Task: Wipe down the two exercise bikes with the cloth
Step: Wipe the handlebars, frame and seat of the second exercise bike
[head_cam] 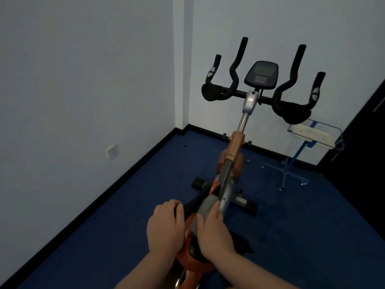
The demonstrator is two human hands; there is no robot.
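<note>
A: Where is the cloth?

B: At six o'clock, grey, pressed by the right hand onto the orange frame just beside the steel post. Those fingers lie spread flat over it rather than pinching. The left hand, at seven o'clock, curls its fingers over the black saddle nose to steady things.

A: How far along?

B: Early to middle, I'd judge. Wiping is on this exercise bike low down; the handlebars and console at twelve o'clock remain, plus a whole second bike.

A: Seen it?

B: No, it's out of view. The pedals and flywheel are hidden beneath the arms, and dim light makes dirt impossible to read.
</note>
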